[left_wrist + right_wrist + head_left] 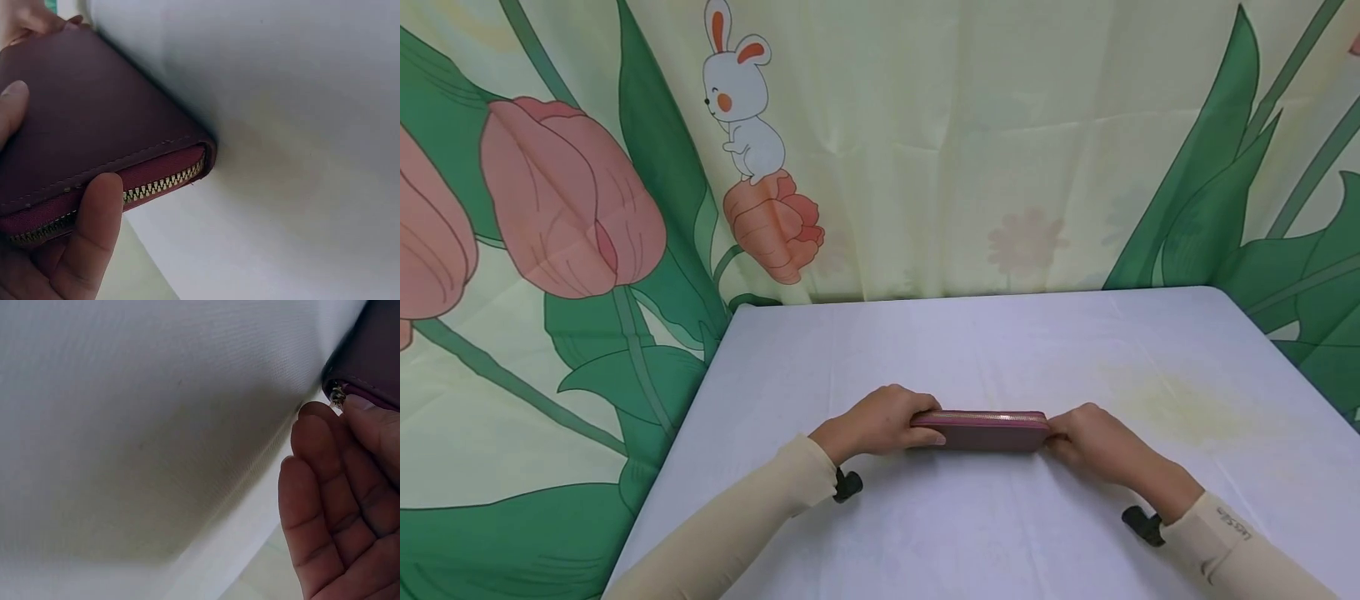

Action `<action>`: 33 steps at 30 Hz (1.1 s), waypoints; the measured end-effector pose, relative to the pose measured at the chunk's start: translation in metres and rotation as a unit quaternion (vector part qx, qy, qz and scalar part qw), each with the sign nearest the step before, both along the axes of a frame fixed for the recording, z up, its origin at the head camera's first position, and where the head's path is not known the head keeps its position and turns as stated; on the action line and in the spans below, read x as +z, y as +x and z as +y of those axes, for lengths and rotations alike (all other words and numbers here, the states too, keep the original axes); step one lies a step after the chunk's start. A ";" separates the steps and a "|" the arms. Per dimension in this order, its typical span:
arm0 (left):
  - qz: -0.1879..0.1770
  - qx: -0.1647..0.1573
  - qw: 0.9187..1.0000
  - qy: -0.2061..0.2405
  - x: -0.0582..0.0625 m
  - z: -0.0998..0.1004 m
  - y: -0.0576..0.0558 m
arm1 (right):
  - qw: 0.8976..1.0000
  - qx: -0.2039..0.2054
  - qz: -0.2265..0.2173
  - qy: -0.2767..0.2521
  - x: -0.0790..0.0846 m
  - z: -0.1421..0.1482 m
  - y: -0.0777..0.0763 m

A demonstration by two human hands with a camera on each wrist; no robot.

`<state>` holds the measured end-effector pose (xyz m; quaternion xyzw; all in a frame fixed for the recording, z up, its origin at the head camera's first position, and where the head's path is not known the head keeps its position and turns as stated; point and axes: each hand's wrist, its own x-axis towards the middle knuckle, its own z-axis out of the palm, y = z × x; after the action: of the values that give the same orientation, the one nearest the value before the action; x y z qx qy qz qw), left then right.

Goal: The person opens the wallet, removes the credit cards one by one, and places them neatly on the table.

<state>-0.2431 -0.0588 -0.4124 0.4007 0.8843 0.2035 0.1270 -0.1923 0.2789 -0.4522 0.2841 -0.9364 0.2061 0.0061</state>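
A dark maroon zip wallet stands on its long edge on the white table, its gold-toothed zipper running along the top. At its left end my left hand grips it, thumb on the near face and fingers over the zipper side. In the left wrist view the metal teeth show along the magenta zipper band. My right hand is at the opposite end, thumb and forefinger pinching the small zipper pull at the wallet's corner. The pull itself is mostly hidden by those fingers.
A white cloth covers the table, with a faint yellowish patch on the right. Behind it hangs a curtain printed with tulips, leaves and a rabbit. Small black wrist devices sit by both sleeves.
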 end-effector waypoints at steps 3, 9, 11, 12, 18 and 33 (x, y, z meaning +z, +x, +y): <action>0.013 -0.005 1.000 -0.004 0.000 0.000 -0.001 | 1.000 0.002 0.002 -0.028 -0.002 0.001 -0.001; 0.022 -0.014 1.000 -0.004 0.001 -0.001 0.000 | 0.998 -0.021 -0.013 -0.066 -0.001 0.001 0.001; 0.025 -0.013 1.000 -0.004 0.001 -0.001 0.001 | 0.997 -0.036 -0.026 -0.070 0.001 0.000 0.003; 0.027 -0.013 1.000 -0.005 0.001 -0.001 0.001 | 0.996 -0.044 -0.033 -0.071 0.001 -0.001 0.004; 0.038 -0.008 0.999 -0.011 -0.001 0.000 0.002 | 0.987 -0.113 -0.080 -0.084 0.007 -0.004 0.009; 0.055 0.000 0.998 -0.034 -0.004 0.002 0.003 | 0.968 -0.178 -0.104 -0.147 0.021 -0.006 0.017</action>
<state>-0.2400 -0.0565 -0.4162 0.4068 0.8961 0.1516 0.0918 -0.1754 0.2734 -0.4310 0.0863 -0.9269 0.3651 -0.0128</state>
